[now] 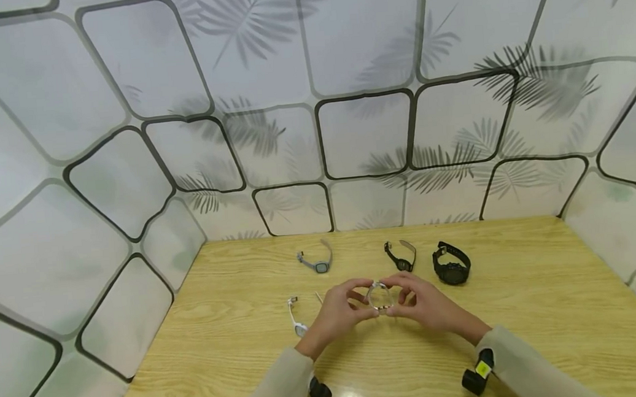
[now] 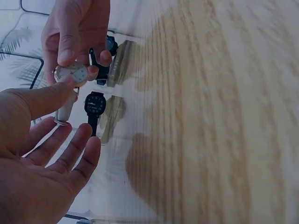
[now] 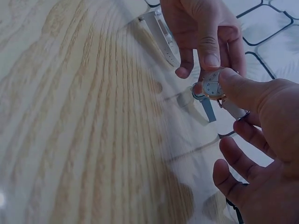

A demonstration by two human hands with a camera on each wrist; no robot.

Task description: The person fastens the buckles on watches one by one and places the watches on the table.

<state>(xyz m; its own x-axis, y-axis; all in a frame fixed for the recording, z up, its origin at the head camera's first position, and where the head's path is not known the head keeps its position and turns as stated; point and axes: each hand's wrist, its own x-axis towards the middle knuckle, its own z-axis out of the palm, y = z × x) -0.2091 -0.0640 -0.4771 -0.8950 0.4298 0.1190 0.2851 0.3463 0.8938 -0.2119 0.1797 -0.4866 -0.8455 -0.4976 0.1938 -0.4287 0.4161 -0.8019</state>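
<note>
Between both hands is a wristwatch (image 2: 78, 73) with a pale round dial, a rose-gold case and a whitish strap. In the head view its strap forms a ring, held upright over the table. My left hand (image 1: 338, 313) pinches one side of it, thumb at the case edge; its other fingers spread loosely in the left wrist view. The opposite side is pinched by my right hand (image 1: 426, 305). In the right wrist view the thumb partly covers the dial (image 3: 212, 87).
On the wooden table (image 1: 222, 328) lie a grey watch (image 1: 321, 266), a small black watch (image 1: 404, 265), and a large black watch (image 1: 452, 273). A white watch (image 1: 301, 330) lies by the left forearm, partly hidden. Patterned cloth walls (image 1: 363, 137) rise behind and at the sides.
</note>
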